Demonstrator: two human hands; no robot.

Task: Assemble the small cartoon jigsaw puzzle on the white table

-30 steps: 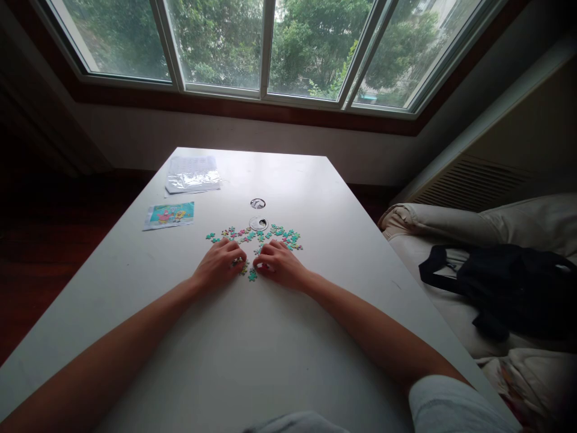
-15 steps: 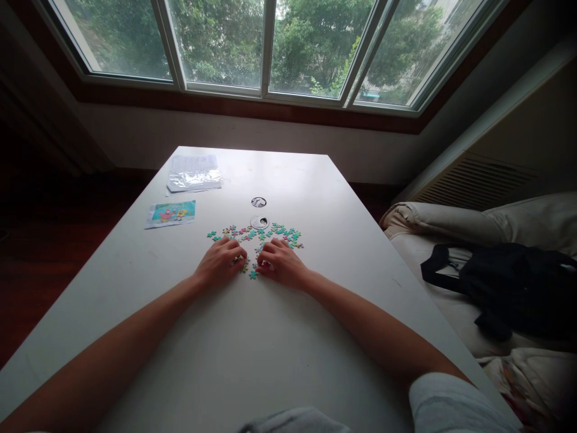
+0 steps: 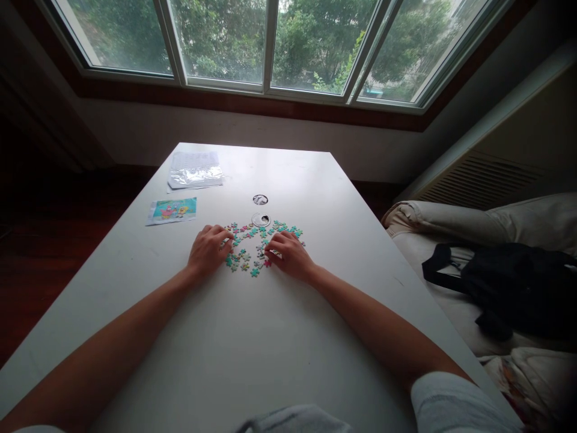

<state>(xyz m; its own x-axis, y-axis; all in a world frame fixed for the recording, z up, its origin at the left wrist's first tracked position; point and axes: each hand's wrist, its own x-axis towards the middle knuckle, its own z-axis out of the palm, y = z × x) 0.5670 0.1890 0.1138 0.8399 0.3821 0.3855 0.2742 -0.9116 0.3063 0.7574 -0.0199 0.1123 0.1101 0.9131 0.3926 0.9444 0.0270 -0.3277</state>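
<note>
Many small jigsaw puzzle pieces [image 3: 244,257], mostly turquoise with some pink and yellow, lie loose in a rough ring on the white table [image 3: 243,337]. At the ring's left side is my left hand [image 3: 208,249], its fingers bent and apart, the tips among the pieces. My right hand [image 3: 291,254] rests low over the right side, thumb and fingers parted, touching pieces near a pink one. Some pieces are hidden under both hands. A picture card [image 3: 172,210] with cartoon figures on turquoise lies to the left.
Behind the pieces are two round marks or discs, a nearer one [image 3: 261,220] and a farther one [image 3: 260,199]. Papers in a clear plastic sleeve [image 3: 196,170] lie at the far left. A black bag [image 3: 518,288] rests on the pale sofa [image 3: 433,222] to the right.
My left hand has moved left and slightly away from me, uncovering pieces in the middle. My right hand has shifted a little right, and the gap between the hands is wider.
</note>
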